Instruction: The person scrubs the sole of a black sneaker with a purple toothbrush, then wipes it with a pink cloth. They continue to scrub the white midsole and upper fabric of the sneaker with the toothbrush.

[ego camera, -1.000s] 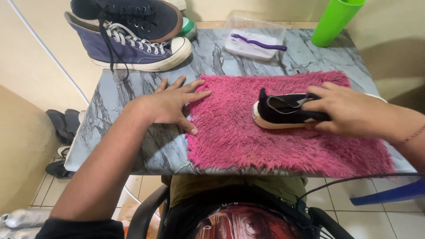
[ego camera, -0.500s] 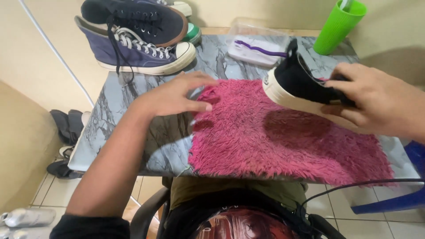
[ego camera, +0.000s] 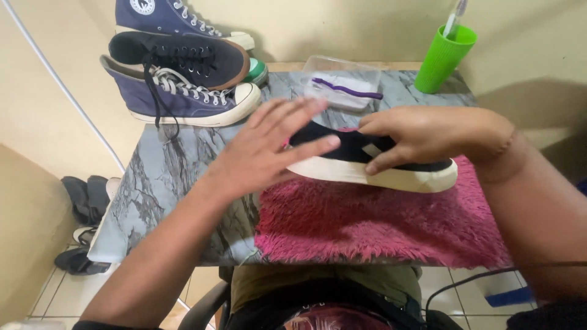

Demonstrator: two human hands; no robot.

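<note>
Far left, stacked at the corner of the grey marbled tabletop (ego camera: 165, 177): navy canvas lace-up sneakers with white rubber soles (ego camera: 183, 98). Left hand (ego camera: 263, 153) flat with fingers spread, touching the near end of a black slip-on shoe with a cream sole (ego camera: 379, 171), held above the shaggy pink mat (ego camera: 379, 226). Right hand (ego camera: 422, 134) clamped over the shoe's top; behind, clear plastic box with purple-handled brush (ego camera: 342, 88) and green plastic cup (ego camera: 443, 58).

Black low-top shoe (ego camera: 367, 160) with thick cream-white sole: lying lengthwise left to right, sole edge facing the camera, lifted just above the pink shaggy mat (ego camera: 379, 226). One end hidden, so heel or toe cannot be told apart.
</note>
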